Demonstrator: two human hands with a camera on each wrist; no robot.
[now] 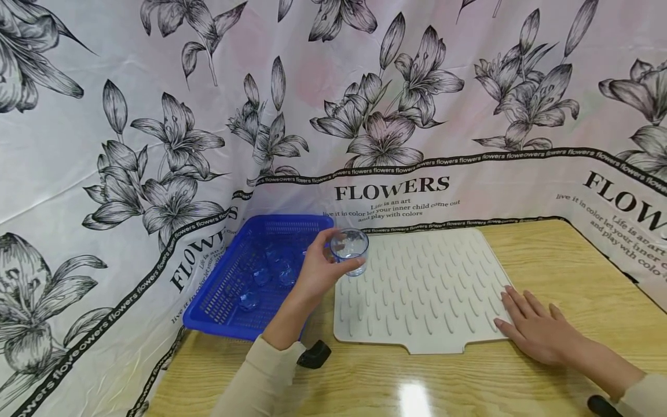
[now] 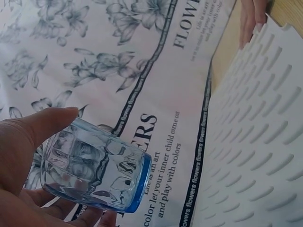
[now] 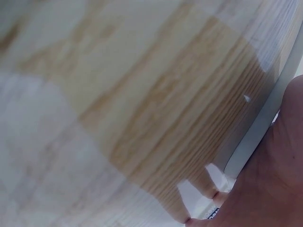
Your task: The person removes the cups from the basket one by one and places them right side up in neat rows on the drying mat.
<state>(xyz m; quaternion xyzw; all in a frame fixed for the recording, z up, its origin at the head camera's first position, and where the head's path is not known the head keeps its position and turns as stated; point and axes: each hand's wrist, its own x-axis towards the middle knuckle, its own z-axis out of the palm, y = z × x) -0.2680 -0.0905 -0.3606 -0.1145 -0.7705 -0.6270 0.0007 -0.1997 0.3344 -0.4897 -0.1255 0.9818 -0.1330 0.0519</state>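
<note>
blue basket [image 1: 260, 218]: part behind left forearm [image 1: 288, 324] | glassware [image 1: 249, 299] inside: blurred | right hand [image 3: 274, 175]: cropped, right wrist view

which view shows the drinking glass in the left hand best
The left wrist view: the drinking glass appears largest there, with its ridged sides and blue base plain to see. The head view shows it smaller and from above, its round rim visible, held by the left hand. The right wrist view does not show it.
</note>
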